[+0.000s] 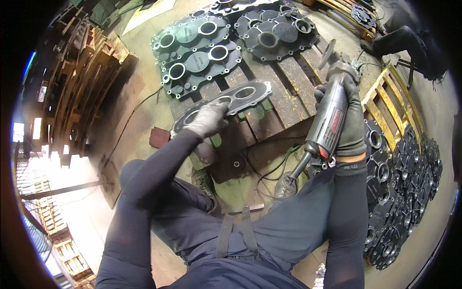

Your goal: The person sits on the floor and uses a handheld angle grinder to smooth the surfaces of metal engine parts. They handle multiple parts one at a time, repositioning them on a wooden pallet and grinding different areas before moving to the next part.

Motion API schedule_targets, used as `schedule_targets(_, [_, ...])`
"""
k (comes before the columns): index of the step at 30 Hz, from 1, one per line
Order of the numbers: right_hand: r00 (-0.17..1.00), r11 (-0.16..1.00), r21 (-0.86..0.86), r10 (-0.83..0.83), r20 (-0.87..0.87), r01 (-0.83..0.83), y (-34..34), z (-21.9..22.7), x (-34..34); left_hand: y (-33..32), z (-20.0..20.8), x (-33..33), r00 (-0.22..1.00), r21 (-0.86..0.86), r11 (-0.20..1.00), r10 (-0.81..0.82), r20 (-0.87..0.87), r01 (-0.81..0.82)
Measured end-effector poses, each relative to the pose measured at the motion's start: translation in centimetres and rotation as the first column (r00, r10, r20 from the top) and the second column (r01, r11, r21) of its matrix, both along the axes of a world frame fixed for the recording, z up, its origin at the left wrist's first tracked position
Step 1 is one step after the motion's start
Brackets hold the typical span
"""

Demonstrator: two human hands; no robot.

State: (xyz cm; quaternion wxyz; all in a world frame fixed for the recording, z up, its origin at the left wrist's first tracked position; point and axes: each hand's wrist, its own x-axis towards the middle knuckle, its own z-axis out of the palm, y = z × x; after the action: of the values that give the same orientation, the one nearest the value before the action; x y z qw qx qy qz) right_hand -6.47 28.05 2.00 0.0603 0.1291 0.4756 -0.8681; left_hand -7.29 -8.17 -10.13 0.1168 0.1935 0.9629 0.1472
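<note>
The gloved left hand (208,119) clamps a flat grey cast-metal cover plate with round bores (226,103) on the worn wooden pallet (284,96). The right hand (350,126) grips a grey angle grinder (332,113); its disc seems clear. A slipping plate could pull the fingers toward the disc.

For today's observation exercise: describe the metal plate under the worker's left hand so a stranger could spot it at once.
Start at the wooden pallet in the middle. On its near edge lies a flat grey metal plate with large round holes, the gloved left hand resting on it. Unlike the stacked dark castings behind, it lies alone and looks paler.
</note>
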Motion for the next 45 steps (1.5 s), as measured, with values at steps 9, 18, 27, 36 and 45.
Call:
schedule_targets(9, [1.000,1.000,-0.013,0.001,0.031,0.000,-1.1,-0.5,0.9,-5.2,7.4,-3.5,0.973,0.105,0.987,0.095,0.209,-0.119])
schedule_targets(18, [0.993,0.998,0.055,-0.009,0.115,0.002,-2.9,0.3,0.7,-6.4,5.9,-7.3,0.989,-0.020,0.992,0.129,0.067,-0.128])
schedule_targets(27, [0.982,0.999,0.048,-0.023,0.188,0.014,-4.3,-1.1,0.3,-5.9,5.6,-9.1,0.977,-0.069,0.992,0.113,0.181,-0.102])
schedule_targets(36, [0.968,0.998,-0.068,0.023,0.248,-0.006,-4.0,-1.3,0.0,-5.0,7.2,-6.5,0.984,-0.073,0.993,0.104,0.143,-0.095])
schedule_targets(45, [0.949,0.991,-0.099,-0.060,0.309,0.095,-3.6,0.8,0.8,0.1,9.4,-10.4,0.956,0.230,0.944,0.182,0.232,-0.235])
